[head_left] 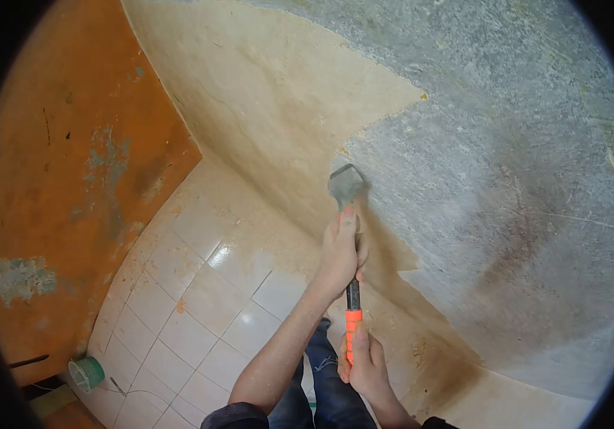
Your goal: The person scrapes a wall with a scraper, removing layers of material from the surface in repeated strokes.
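Note:
A long-handled scraper (353, 295) with a wide flat metal blade is held in both of my hands. Its blade rests at the border between cream paint and bare grey plaster on the wall (478, 186). My left hand (341, 247) is closed around the upper shaft just below the blade. Lower down, my right hand (365, 365) is wrapped around the orange grip, thumb along it. The cream paint (271, 93) has a jagged edge where it meets the grey plaster.
An orange wall (71, 164) with chipped patches stands at the left. White floor tiles (200, 307) carry scattered flakes and dust. A green basket (87, 375) lies at the lower left, near a thin wire. My legs in jeans (332, 379) show below.

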### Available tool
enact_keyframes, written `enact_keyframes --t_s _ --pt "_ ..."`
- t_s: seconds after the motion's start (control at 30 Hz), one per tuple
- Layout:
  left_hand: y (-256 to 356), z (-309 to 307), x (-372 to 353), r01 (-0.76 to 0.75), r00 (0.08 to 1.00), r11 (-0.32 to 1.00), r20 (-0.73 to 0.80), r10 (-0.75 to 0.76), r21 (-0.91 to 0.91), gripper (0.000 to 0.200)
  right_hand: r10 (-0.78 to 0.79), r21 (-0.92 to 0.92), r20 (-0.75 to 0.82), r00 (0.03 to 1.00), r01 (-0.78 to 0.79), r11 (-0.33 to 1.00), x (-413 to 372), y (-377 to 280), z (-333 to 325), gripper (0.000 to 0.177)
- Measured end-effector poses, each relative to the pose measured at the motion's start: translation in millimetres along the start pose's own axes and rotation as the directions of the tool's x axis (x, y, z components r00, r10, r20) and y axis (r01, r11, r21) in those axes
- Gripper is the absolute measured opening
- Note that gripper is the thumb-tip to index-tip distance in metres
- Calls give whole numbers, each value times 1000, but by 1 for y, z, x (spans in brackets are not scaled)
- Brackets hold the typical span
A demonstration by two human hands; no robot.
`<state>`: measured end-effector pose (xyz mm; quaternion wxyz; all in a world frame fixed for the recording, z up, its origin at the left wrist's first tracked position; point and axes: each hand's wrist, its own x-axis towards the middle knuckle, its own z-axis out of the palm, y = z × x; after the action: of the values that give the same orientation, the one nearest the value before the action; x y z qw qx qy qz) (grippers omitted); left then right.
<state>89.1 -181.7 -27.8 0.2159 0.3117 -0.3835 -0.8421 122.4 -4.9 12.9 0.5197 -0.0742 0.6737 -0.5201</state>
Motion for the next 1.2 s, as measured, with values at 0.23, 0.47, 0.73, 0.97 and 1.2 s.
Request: enact_keyframes --t_s 0.23,0.47,0.73,0.97,1.2 --pt "-6 4 1 -44 999 999 -12 43 -10 47 -17 -2 33 999 17 1000 3 5 -11 47" --pt "-84 40 -46 126 985 992 115 -127 20 47 -9 154 -85 996 22 988 -51 74 -52 38" --pt "-161 110 -80 199 978 976 84 -191 -89 43 0 21 -287 958 7 1000 -96 104 -133 35" --pt "-176 144 -108 139 990 984 -13 -142 -113 49 -47 -24 -277 960 42 999 -104 119 -163 41" --pt "-181 150 -110 71 995 997 -74 -71 -12 44 -103 -61 -231 968 91 994 -98 125 -169 39"
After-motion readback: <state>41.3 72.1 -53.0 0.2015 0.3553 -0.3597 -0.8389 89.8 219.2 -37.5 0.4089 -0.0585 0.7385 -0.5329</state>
